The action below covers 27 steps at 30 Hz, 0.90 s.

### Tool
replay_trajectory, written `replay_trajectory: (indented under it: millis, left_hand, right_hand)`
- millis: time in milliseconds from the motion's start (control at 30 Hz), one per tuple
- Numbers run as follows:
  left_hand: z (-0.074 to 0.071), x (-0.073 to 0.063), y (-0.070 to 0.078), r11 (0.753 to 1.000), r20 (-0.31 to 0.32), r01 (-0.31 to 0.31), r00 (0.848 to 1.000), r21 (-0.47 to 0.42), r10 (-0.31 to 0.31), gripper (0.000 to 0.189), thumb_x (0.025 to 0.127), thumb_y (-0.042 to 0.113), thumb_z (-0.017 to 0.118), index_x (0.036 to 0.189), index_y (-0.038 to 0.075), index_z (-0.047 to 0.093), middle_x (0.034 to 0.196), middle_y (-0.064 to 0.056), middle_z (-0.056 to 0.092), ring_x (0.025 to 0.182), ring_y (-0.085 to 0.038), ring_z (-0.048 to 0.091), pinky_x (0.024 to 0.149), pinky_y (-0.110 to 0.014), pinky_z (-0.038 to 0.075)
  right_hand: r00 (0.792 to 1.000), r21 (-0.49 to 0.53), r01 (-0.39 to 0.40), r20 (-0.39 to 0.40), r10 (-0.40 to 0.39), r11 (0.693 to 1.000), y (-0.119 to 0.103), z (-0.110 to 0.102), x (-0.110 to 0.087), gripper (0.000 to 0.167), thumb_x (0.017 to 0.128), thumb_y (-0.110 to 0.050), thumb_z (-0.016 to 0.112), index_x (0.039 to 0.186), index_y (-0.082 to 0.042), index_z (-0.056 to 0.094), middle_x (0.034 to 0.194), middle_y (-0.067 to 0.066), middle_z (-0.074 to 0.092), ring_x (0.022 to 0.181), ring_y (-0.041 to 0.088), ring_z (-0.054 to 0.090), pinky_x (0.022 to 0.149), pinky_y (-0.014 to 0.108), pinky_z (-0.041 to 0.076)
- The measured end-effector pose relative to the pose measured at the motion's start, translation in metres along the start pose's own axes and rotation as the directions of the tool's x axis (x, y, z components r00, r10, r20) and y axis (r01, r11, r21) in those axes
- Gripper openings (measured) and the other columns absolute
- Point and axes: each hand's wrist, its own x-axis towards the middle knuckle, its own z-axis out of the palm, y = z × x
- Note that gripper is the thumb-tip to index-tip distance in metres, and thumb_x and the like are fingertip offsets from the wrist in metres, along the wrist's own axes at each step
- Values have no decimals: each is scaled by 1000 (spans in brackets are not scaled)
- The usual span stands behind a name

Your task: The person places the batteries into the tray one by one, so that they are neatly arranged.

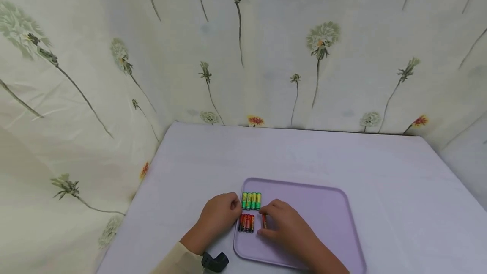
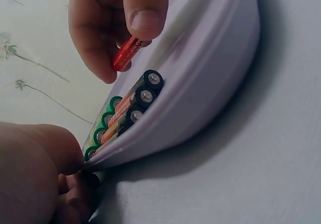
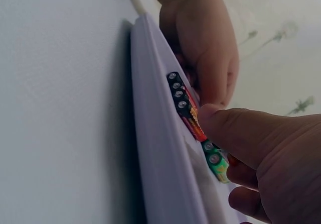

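Observation:
A lilac tray point(image 1: 316, 219) lies on the table, with a row of green-and-yellow batteries point(image 1: 251, 201) at its upper left. Just below them is a row of red-and-black batteries point(image 1: 246, 223), side by side. My right hand point(image 1: 285, 225) pinches one more red battery point(image 2: 127, 53) between thumb and fingers, to the right of the red row and apart from it. At the tray's left edge, my left hand point(image 1: 220, 214) grips the rim point(image 2: 118, 151), its fingers curled by the green row. The right hand covers part of the green row in the right wrist view.
The table point(image 1: 190, 168) has a white cover. Behind it and on the left hangs a pale curtain point(image 1: 266, 45) printed with dandelions. A black strap device point(image 1: 215, 262) sits by the left wrist, near the tray's lower left corner.

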Motion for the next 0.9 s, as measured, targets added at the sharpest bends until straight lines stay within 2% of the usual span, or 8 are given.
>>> replay_trajectory:
  millis: [167,900]
  left_hand:
    - [-1,0,0,1000,0,-6,1000,-11,6,16,95,27,65,80,24,60,68,10,55,65,-9,50,60,-28,41]
    - [-2,0,-1,1000,-16,-25,1000,-19,25,16,94,25,65,79,24,60,67,11,54,63,-8,50,59,-28,41]
  right_hand:
    - [1000,-46,11,9,-10,999,-2,3,3,48,79,-35,91,119,-15,73,106,-9,65,96,8,59,89,38,55]
    - [999,-84,27,49,-23,996,-3,15,6,50,79,-44,89,118,-17,74,105,-9,64,92,8,55,86,37,53]
